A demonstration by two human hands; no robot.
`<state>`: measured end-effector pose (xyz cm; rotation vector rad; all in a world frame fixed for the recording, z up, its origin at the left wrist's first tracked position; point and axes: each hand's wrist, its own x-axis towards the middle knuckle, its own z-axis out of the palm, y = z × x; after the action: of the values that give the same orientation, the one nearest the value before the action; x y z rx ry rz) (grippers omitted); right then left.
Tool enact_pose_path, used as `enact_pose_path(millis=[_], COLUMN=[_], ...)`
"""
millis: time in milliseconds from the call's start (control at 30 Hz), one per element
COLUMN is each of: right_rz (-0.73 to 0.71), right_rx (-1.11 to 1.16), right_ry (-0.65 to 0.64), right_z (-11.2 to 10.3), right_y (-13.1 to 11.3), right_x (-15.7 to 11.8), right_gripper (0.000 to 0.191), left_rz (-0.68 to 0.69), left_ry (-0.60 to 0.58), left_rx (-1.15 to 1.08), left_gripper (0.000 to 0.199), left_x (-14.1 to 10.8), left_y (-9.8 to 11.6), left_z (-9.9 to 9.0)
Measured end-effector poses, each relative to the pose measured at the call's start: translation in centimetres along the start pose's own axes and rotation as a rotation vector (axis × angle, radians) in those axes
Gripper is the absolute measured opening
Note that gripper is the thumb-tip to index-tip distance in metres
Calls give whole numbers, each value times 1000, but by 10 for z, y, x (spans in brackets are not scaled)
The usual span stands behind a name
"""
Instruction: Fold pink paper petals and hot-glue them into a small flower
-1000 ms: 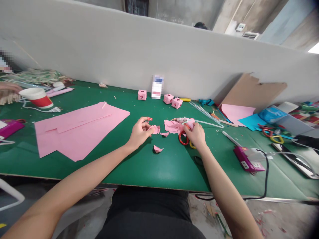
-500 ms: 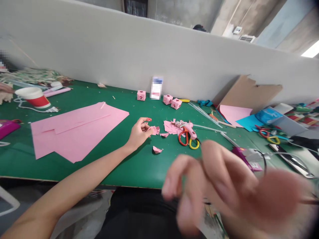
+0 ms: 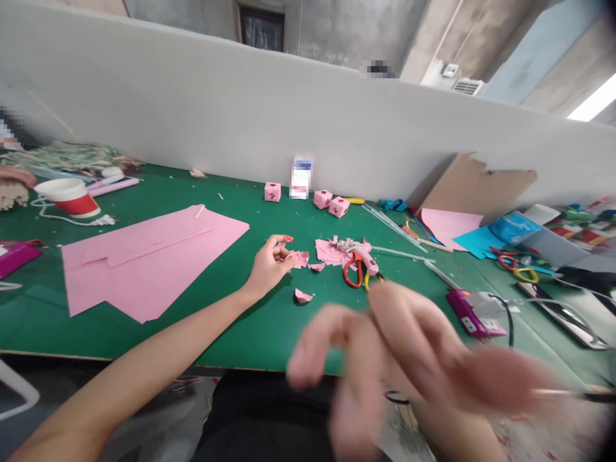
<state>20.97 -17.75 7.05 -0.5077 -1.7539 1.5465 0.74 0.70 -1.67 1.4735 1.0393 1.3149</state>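
My left hand (image 3: 268, 268) rests on the green table with fingers curled, its thumb and fingertips closed on a small folded pink paper piece (image 3: 299, 259). Two loose pink folded scraps (image 3: 303, 296) lie just beyond and below it. Large and blurred, my right hand (image 3: 409, 359) is close to the camera above the table's front edge. Its fingers are bent, and a thin dark rod-like thing (image 3: 561, 394) shows by one fingertip; whether it is held I cannot tell. Pink paper cut pieces (image 3: 331, 251), a pink glue gun (image 3: 368, 258) and scissors (image 3: 353, 273) lie right of my left hand.
Large pink paper sheets (image 3: 144, 269) lie on the left, near a paper cup (image 3: 72, 197). Three pink paper cubes (image 3: 272, 192) stand at the back by the partition. Glue sticks (image 3: 394, 226), a purple power strip (image 3: 474, 314) and cardboard (image 3: 474, 199) are on the right.
The view has tilted up slightly. My right hand has shifted a little left in the picture, still blurred. My left hand keeps its place at the pink paper piece.
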Motion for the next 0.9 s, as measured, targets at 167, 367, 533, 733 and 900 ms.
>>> enact_pose_path(millis=[167, 367, 533, 733, 900], right_rz=[46, 241, 276, 342, 367], right_rx=[-114, -45, 220, 433, 494], right_ry=[625, 717, 592, 584, 595], right_z=[-72, -104, -95, -94, -92], right_y=[45, 114, 113, 113, 113], right_x=[116, 120, 118, 118, 118], right_gripper=[33, 37, 34, 21, 14], left_rz=[-7, -7, 7, -42, -61], left_ry=[-7, -41, -28, -4, -21], left_rx=[-27, 1, 22, -88, -118], left_gripper=[43, 44, 41, 43, 43], left_x=[-1, -2, -2, -2, -3], left_y=[5, 7, 6, 10, 15], left_z=[1, 1, 1, 1, 1])
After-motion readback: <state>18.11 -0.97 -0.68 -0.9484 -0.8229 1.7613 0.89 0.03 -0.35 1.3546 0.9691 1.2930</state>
